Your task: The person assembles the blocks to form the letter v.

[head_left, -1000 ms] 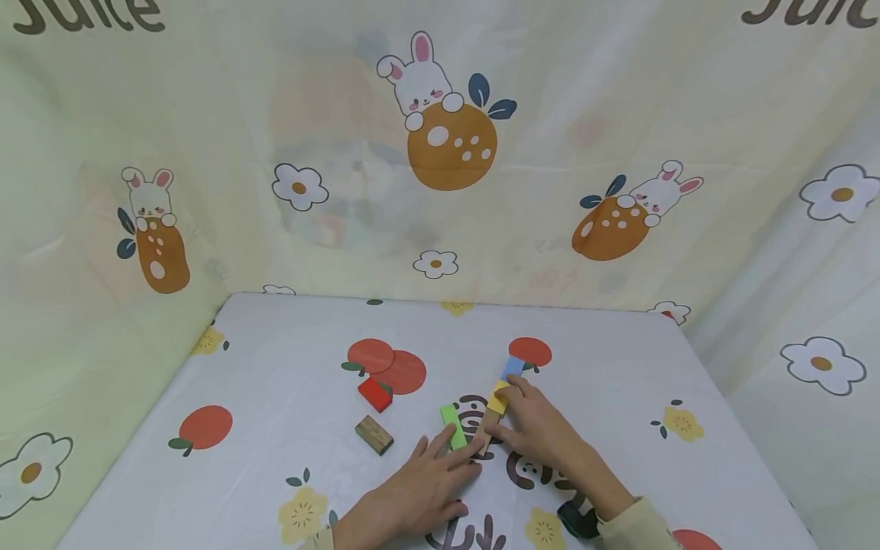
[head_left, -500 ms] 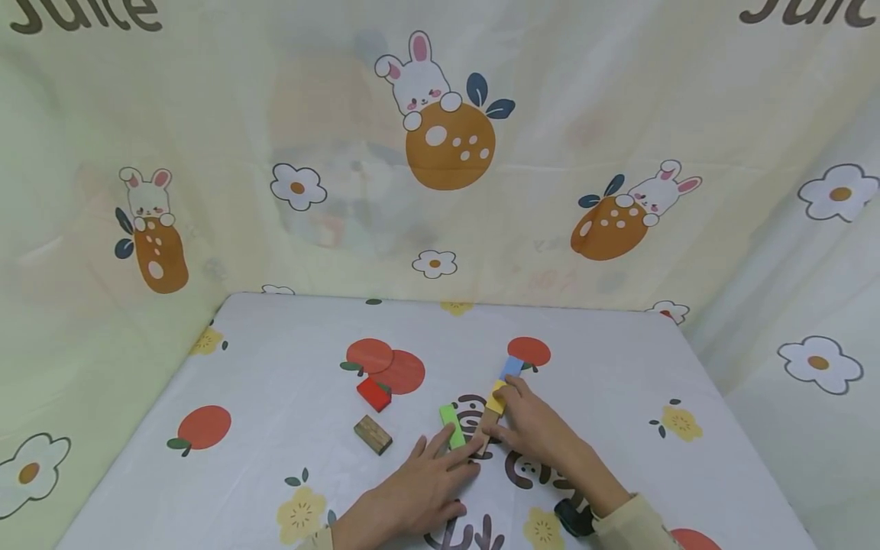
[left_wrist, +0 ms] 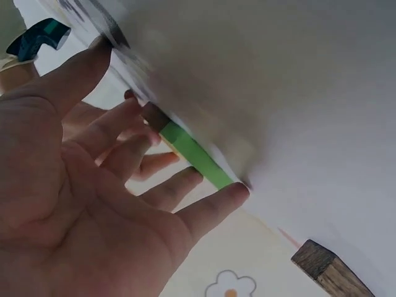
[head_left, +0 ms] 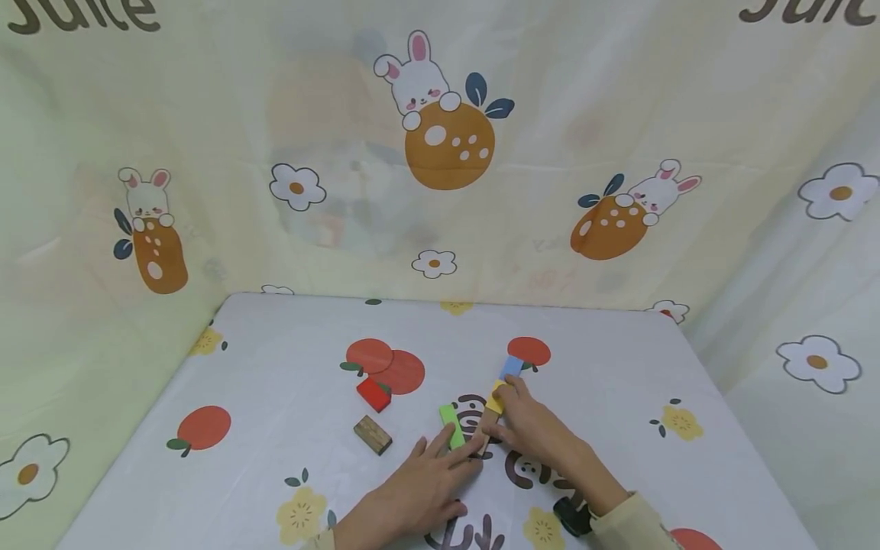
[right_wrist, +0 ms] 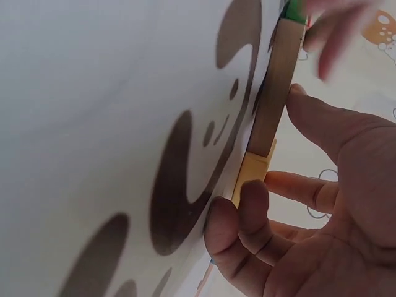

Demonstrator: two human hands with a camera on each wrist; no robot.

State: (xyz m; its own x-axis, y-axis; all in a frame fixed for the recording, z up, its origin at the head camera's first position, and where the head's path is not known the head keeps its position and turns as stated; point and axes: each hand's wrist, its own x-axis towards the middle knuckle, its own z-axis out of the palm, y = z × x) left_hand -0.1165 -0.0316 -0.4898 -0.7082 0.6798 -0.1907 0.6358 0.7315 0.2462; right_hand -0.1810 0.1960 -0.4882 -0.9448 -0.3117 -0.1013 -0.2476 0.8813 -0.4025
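In the head view a blue block (head_left: 511,367), a yellow block (head_left: 495,399) and a brown wooden block (head_left: 490,419) lie end to end in a slanting row. My right hand (head_left: 543,431) rests along this row, its index fingertip on the yellow block and its thumb at the brown one. My left hand (head_left: 426,493) lies with spread fingers by a bright green block (head_left: 451,424). One fingertip touches the green block; another reaches the near end of the brown block. The right wrist view shows the thumb (right_wrist: 309,111) against the brown block (right_wrist: 276,86).
Left of the hands lie a dark wood-grain block (head_left: 373,435) and a red block (head_left: 374,395), apart from the others. The white tabletop cloth (head_left: 289,397) carries fruit and flower prints. A printed curtain (head_left: 330,114) hangs behind and at both sides.
Both hands and all the blocks keep their places. Only the head view has shifted very slightly.
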